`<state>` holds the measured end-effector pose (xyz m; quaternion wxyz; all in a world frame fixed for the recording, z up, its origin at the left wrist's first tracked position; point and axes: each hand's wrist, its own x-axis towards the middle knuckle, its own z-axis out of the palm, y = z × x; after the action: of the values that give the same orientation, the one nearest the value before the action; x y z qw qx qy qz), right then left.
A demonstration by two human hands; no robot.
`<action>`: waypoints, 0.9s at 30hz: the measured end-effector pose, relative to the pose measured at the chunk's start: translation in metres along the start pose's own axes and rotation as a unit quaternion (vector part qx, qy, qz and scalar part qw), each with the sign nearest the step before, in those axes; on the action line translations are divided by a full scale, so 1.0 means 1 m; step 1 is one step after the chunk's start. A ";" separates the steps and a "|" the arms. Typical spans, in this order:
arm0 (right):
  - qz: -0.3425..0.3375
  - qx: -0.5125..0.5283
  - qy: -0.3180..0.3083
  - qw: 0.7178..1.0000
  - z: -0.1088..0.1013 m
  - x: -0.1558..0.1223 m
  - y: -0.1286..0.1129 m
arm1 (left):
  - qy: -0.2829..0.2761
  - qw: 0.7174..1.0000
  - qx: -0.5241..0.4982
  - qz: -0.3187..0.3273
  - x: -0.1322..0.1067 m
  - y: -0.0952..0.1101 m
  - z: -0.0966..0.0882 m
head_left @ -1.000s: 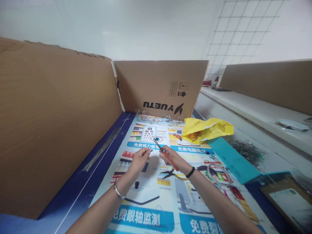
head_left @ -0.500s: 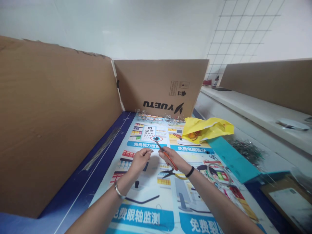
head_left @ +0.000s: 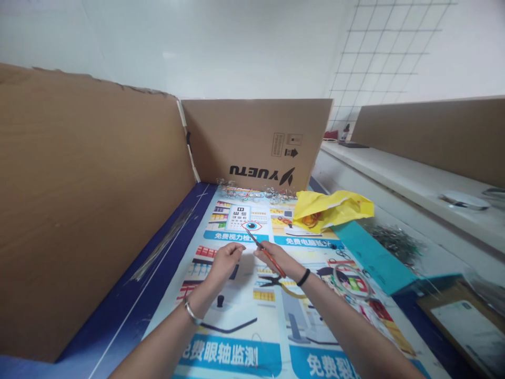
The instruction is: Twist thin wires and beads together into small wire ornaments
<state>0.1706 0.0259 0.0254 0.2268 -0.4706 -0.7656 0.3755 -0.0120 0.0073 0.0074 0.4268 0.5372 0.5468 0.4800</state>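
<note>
My right hand (head_left: 274, 257) is wrapped round slim pliers (head_left: 270, 256) with orange-red handles and a dark, narrow nose pointing up and left. Level with it, a short gap to the left, my left hand (head_left: 228, 258) has thumb and fingertips pinched together. Whatever sits in that pinch is too small to make out. Under my right forearm lies a second pair of pliers (head_left: 272, 281), dark-jawed with yellow handles, on the printed sheet. A thin, faint wire (head_left: 265, 345) curves over the sheet near its front.
Cardboard walls (head_left: 256, 137) stand behind and at left. Small wire pieces (head_left: 272, 193) lie along the back. Thin straight wires (head_left: 163, 245) rest at left. On the right are a yellow bag (head_left: 343, 205), a teal box (head_left: 374, 258), tangled wire (head_left: 398, 242) and a wire coil (head_left: 351, 279).
The pliers' tip has swung slightly left and down, towards my left hand. My left hand keeps its pinch. The whole view has shifted a little.
</note>
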 end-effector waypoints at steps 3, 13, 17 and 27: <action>0.018 -0.019 -0.009 1.000 0.001 0.008 -0.005 | 0.008 1.000 0.007 -0.007 0.003 -0.006 -0.002; 0.158 -0.041 -0.095 0.982 0.006 0.035 -0.007 | 0.024 0.998 0.022 -0.048 0.010 -0.018 -0.006; 0.189 -0.046 -0.099 0.976 0.007 0.039 -0.010 | 0.029 0.998 0.031 -0.043 0.012 -0.022 -0.005; 0.232 -0.113 -0.130 0.957 0.009 0.054 -0.015 | 0.031 0.997 0.065 -0.041 0.019 -0.033 -0.005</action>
<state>0.1312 0.0665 0.0314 -0.0223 -0.6051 -0.6956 0.3867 -0.0240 0.0271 -0.0237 0.3929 0.5260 0.6112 0.4421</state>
